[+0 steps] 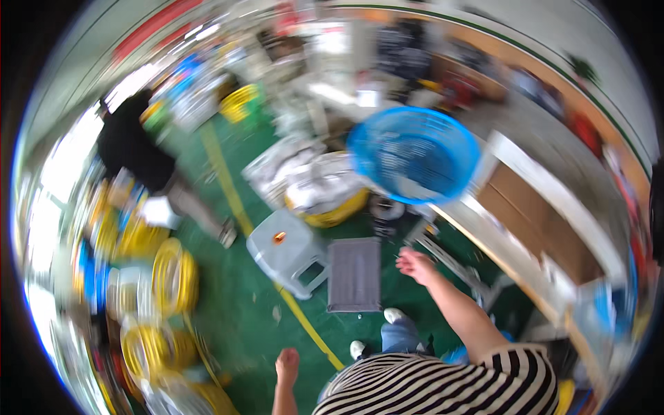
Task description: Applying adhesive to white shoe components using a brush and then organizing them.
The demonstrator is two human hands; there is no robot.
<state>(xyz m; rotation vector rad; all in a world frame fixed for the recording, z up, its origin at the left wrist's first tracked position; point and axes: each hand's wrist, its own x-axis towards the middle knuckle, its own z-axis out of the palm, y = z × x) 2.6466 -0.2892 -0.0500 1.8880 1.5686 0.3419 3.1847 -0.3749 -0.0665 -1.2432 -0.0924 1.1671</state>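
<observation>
My right hand (pixel 416 266) reaches forward over the green floor, beside the long workbench. Its fingers are curled together, and blur hides whatever may be between them. Low in the view, my left hand (pixel 287 365) hangs near my body; its fingers are too smeared to read. A flat grey board-like thing (pixel 354 275) lies ahead of my feet, between the two hands. Left of it is a light grey plastic stool (pixel 287 249) with a small orange spot on its seat. A large blue plastic basket (pixel 415 155) sits at the bench's near corner, beyond my right hand.
A brown cardboard box (pixel 532 218) stands on the workbench (pixel 498 266). White sacks (pixel 321 180) rest in a yellow basin (pixel 332 214). Several yellow tubs (pixel 173 277) are stacked at left, near a person in black (pixel 138 142). A yellow line (pixel 308 321) crosses the floor.
</observation>
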